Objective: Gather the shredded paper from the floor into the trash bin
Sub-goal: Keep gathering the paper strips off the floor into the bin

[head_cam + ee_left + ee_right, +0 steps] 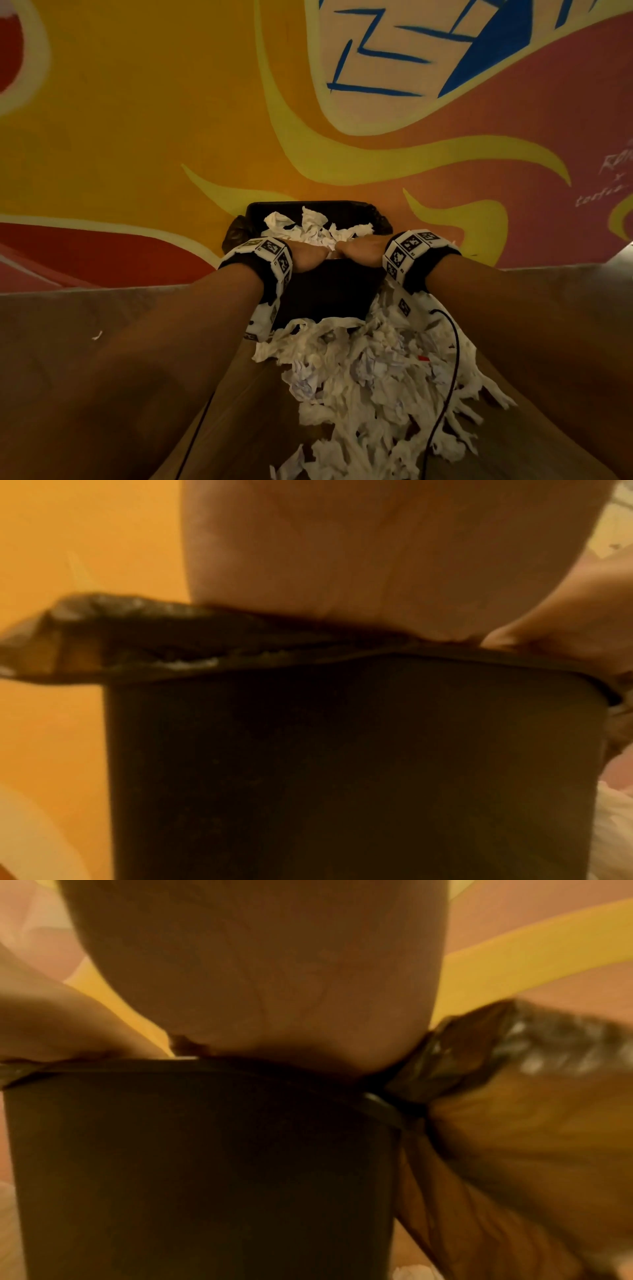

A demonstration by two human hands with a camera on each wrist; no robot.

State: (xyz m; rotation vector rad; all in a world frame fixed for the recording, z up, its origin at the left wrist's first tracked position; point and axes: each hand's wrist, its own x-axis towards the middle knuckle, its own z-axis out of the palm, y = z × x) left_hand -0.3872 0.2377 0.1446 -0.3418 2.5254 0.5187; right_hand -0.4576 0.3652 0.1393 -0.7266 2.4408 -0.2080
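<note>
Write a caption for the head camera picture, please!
Both hands, left and right, over the black trash bin, shredded paper piled on the floor.

- The fingers of the left hand [308,257] and right hand [363,248] are hiding behind the hands, over the trash bin [325,294].
- Both wrist pictures are looking blurry.
- The shredded paper [370,383] pile is getting cut off at the bottom edge.

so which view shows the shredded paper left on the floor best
The head view: the shredded paper pile spreads across the floor in front of the black trash bin. The left wrist view catches only a pale blurred edge, and the right wrist view a small scrap.
</note>
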